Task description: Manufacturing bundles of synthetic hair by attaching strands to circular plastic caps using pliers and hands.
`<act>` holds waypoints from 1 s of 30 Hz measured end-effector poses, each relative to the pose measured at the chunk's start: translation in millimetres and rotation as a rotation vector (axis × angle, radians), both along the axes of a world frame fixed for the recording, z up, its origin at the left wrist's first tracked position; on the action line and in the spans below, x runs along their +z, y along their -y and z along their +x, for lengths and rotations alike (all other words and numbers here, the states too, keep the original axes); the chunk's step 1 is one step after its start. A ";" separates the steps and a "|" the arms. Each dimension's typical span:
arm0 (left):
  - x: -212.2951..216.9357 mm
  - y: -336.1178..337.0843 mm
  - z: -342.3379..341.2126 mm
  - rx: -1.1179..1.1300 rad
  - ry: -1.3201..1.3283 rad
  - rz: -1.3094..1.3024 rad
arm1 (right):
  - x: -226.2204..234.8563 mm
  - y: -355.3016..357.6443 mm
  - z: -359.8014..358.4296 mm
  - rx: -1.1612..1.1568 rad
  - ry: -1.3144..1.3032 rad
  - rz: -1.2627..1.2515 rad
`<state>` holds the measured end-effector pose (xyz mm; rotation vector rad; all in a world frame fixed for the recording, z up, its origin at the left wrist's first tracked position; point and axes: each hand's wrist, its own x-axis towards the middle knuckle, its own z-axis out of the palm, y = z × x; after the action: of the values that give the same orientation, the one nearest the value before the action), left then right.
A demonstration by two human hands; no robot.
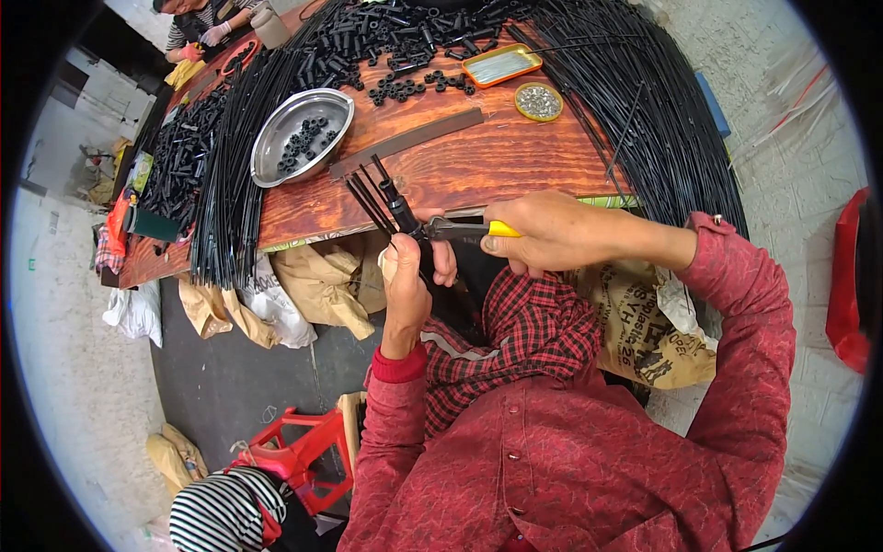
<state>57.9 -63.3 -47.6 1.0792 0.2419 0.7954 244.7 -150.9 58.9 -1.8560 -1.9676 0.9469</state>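
black rods (368,198) with a black sleeve, clasped in left hand (405,285), right hand (543,235) squeezing yellow-handled pliers (460,228)

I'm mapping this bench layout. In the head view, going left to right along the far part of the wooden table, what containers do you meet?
Steel bowl of black rings → orange-rimmed rectangular tray → small round tin of silver bits.

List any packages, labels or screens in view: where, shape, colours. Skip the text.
Printed sack: under the table edge by the right arm, crumpled tan bag, dark print.
Tan bags: under the table left of the left hand, plain, folded.
White bag: floor at far left, crumpled.
No screens.
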 end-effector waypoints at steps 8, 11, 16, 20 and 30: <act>-4.6 1.6 -5.0 -0.022 0.022 -0.069 | 16.5 -7.3 6.8 -0.031 -0.394 -0.546; -4.4 2.5 -5.3 -0.020 0.033 -0.062 | 18.2 -6.7 5.3 -0.053 -0.382 -0.537; -3.9 3.6 -6.3 -0.017 0.033 -0.061 | 19.4 -6.6 4.3 -0.046 -0.370 -0.524; -2.3 3.4 -6.3 -0.027 0.027 -0.031 | 20.1 -6.9 3.6 -0.050 -0.367 -0.539; -5.7 2.3 -8.1 0.091 -0.072 -0.028 | 1.7 -7.1 -18.3 -0.121 -0.386 -0.511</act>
<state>49.8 -65.6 -53.3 1.0770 0.3643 0.8329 226.4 -143.8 60.6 -1.8163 -1.4574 1.7382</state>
